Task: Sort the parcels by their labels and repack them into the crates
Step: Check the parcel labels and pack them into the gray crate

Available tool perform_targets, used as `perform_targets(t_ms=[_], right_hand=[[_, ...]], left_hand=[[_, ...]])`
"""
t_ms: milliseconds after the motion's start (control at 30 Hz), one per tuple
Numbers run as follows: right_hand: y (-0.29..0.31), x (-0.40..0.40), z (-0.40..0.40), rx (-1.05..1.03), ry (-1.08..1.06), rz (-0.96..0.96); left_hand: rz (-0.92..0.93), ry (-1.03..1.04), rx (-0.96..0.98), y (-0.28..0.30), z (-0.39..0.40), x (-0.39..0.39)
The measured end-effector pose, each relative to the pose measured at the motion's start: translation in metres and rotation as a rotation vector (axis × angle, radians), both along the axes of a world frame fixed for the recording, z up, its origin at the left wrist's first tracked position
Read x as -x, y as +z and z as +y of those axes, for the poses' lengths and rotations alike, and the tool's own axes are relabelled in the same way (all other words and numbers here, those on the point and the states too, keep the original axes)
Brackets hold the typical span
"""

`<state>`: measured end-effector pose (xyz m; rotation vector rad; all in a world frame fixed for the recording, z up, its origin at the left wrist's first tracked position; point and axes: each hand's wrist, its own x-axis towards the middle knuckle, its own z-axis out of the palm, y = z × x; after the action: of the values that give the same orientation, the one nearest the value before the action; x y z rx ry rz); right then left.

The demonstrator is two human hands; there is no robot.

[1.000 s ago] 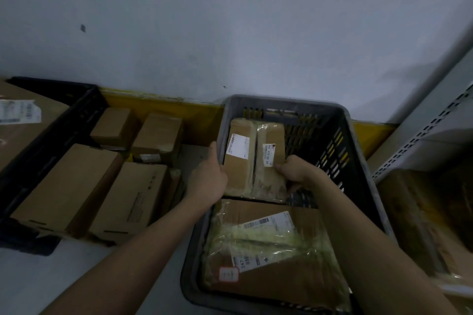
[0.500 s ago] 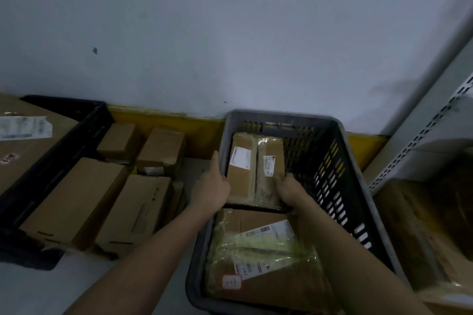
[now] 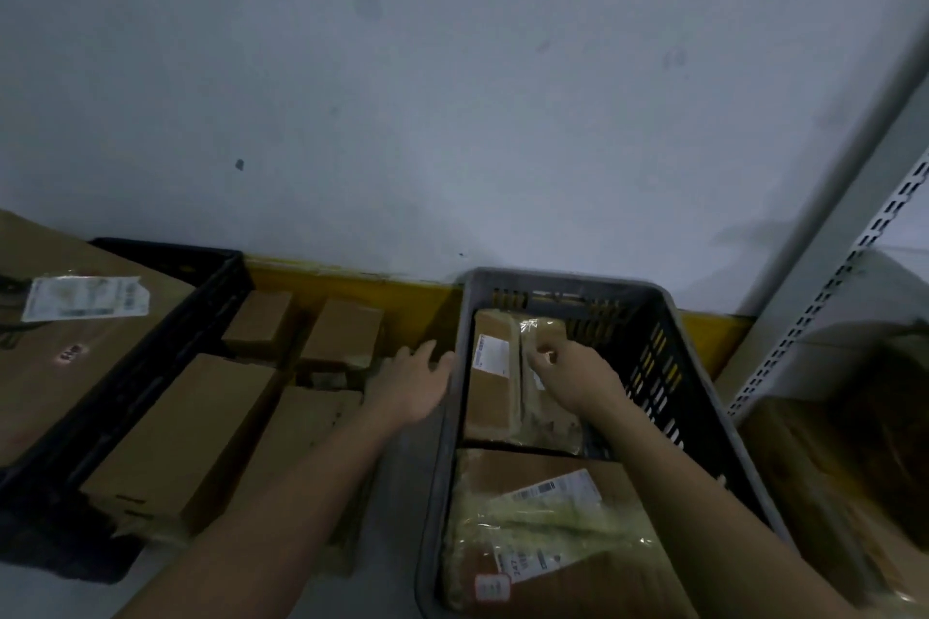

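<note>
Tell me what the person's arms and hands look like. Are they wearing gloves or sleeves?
No gloves and no sleeves show. Both forearms are bare from the bottom edge of the picture up to the wrists. The left hand and the right hand are bare too, and I can see no watch, ring or bracelet, though the light is dim. Any sleeves would be out of view.

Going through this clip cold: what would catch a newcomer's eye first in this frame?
Probably the grey crate against the wall, holding two upright parcels at its far end and a large plastic-wrapped parcel lying nearer. The right hand reaches in at the wrapped upright parcel, while the left hand hovers open just outside the crate's left wall. Loose cardboard boxes lie to the left.
</note>
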<state>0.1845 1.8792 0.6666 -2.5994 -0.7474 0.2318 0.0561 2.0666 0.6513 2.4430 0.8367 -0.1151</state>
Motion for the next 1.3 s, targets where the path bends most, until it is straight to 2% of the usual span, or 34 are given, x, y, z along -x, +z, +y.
perform_targets(t_ms=[200, 367, 533, 633, 767, 833, 967, 1100, 1167, 1233, 1300], right_hand=[[0.030, 0.034, 0.039, -0.044, 0.025, -0.054], [0.049, 0.076, 0.091, -0.153, 0.027, -0.111], [0.037, 0.125, 0.148, -0.239, 0.067, -0.027], [0.014, 0.151, 0.171, -0.225, 0.062, 0.059], [-0.025, 0.176, 0.187, -0.157, -0.050, 0.156], [-0.043, 0.190, 0.188, -0.142, -0.089, 0.193], [-0.061, 0.216, 0.191, -0.236, -0.144, 0.249], [-0.070, 0.225, 0.202, -0.267, -0.195, 0.212], [-0.075, 0.221, 0.205, -0.244, -0.223, 0.204], [-0.080, 0.217, 0.205, -0.231, -0.272, 0.222], [-0.082, 0.218, 0.201, -0.213, -0.321, 0.320]], left_hand=[[-0.073, -0.065, -0.179, 0.014, 0.043, 0.028], [-0.139, -0.068, -0.193, 0.017, 0.092, 0.078], [-0.277, 0.040, 0.020, 0.011, 0.142, 0.134], [-0.371, 0.103, 0.287, -0.001, 0.152, 0.164], [-0.339, 0.143, 0.578, -0.027, 0.139, 0.192], [-0.314, 0.134, 0.650, -0.041, 0.128, 0.201], [-0.376, 0.106, 0.618, -0.051, 0.120, 0.213], [-0.424, 0.185, 0.346, -0.039, 0.150, 0.213], [-0.411, 0.216, 0.387, -0.035, 0.162, 0.214], [-0.393, 0.166, 0.509, -0.032, 0.155, 0.216], [-0.314, 0.112, 0.557, -0.037, 0.139, 0.216]])
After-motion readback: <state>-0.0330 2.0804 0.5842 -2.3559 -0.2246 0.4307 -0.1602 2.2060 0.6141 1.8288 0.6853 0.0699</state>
